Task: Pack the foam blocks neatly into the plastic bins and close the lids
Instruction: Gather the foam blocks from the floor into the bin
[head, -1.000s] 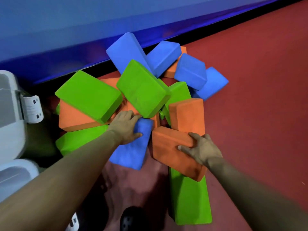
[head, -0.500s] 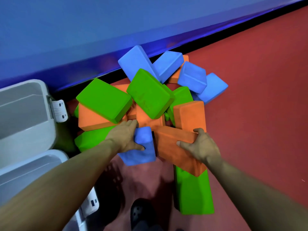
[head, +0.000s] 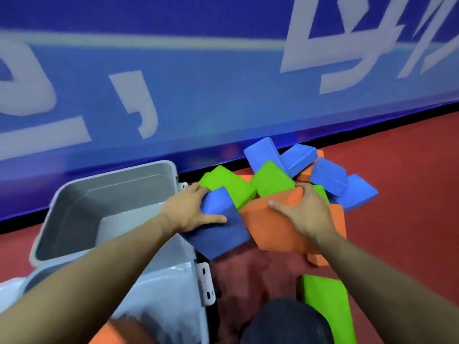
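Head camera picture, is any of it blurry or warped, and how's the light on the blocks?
Head view: the blue banner and its white lettering are smeared sideways by motion blur; its lower edge bows from wide-angle distortion; the blue block and orange block in the hands look fairly sharp, evenly lit, with soft shadow on the floor beneath them.

Single head-worn wide-angle view, looking forward and steeply down.
Camera sits close above both forearms; left hand [head: 188,209] and right hand [head: 304,212] fall mid-frame, red floor [head: 409,155] below, blue banner wall [head: 198,83] fills the upper half. No second view.
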Action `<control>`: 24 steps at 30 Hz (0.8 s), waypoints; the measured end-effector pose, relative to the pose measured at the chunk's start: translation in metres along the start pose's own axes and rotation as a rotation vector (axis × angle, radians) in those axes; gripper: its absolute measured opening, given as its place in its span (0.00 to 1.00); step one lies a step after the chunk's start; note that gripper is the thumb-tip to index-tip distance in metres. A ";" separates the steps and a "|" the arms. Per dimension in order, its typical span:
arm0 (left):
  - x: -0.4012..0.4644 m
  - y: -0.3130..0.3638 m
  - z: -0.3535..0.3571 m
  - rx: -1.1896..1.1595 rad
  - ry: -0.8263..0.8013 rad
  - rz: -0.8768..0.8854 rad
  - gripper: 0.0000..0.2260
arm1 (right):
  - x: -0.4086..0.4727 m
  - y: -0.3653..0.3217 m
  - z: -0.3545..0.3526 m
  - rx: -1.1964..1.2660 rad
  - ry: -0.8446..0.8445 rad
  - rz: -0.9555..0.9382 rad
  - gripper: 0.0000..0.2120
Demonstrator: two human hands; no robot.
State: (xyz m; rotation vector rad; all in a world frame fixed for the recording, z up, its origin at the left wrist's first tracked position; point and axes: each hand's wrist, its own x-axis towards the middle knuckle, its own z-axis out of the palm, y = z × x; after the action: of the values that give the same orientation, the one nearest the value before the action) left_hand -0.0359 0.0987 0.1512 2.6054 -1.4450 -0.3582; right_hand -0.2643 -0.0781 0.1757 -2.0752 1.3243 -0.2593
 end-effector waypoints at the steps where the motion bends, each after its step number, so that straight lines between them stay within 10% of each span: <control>1: -0.012 -0.009 -0.014 0.000 0.022 -0.020 0.43 | -0.001 -0.004 0.004 0.011 0.006 -0.061 0.55; 24: -0.206 -0.226 -0.008 0.010 0.006 -0.281 0.46 | -0.124 -0.176 0.184 -0.319 -0.148 -0.637 0.42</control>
State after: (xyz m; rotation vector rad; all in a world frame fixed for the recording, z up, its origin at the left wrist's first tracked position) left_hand 0.0457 0.3936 0.1343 2.8185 -1.0801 -0.3731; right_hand -0.1029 0.1549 0.1652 -2.6904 0.6125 -0.1629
